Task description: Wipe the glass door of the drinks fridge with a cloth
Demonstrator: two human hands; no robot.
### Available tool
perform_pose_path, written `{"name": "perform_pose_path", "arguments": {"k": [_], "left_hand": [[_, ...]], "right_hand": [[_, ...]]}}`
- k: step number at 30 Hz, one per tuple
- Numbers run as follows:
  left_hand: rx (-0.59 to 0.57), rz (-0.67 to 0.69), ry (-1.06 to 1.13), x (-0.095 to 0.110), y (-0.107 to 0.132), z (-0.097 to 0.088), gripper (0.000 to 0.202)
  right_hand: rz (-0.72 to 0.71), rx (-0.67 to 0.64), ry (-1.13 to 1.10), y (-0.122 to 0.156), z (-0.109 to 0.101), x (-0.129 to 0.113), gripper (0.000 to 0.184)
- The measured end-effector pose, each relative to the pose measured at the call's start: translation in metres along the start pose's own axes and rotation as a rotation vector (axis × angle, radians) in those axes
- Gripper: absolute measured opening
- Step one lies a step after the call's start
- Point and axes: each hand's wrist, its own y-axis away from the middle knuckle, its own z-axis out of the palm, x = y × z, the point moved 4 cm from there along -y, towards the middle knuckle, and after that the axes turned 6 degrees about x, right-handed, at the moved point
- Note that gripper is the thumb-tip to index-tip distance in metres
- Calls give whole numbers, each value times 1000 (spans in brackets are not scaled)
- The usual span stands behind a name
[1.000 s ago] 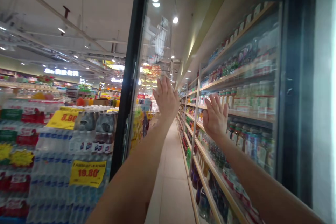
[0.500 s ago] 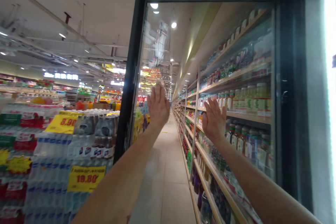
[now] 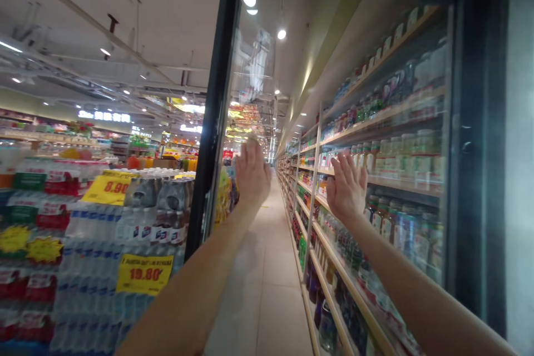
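A glass door in a dark frame stands in front of me. Both my arms reach out towards it. My left hand is raised near the door's left side, palm towards the glass and fingers stretched upward, with nothing in it. Further right, my right hand is also held up flat with its fingers somewhat spread, holding nothing. Whether the palms press on the glass I cannot tell. Shelves of bottles appear in the glass behind my right hand.
Left of the door are stacked packs of bottled drinks with a yellow price sign and another price sign above. A tiled aisle floor shows in the glass between my arms. A pale upright surface borders the right.
The view has shifted slightly, and the door frame sits a little higher and further right. The bright light strip at the right edge has left the picture. Both hands keep their flat pose.
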Motion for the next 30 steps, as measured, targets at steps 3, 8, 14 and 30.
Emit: {"name": "perform_pose_path", "arguments": {"k": [3, 8, 14, 30], "left_hand": [[-100, 329, 48, 59, 28, 6, 51], [-85, 326, 33, 40, 33, 1, 50], [64, -32, -88, -39, 51, -25, 55], [9, -38, -14, -27, 61, -20, 53]], "right_hand": [[-15, 12, -14, 0, -1, 1, 53], [-41, 37, -13, 1, -2, 2, 50], [-3, 15, -4, 0, 0, 0, 51], [-8, 28, 6, 0, -1, -1, 49]]}}
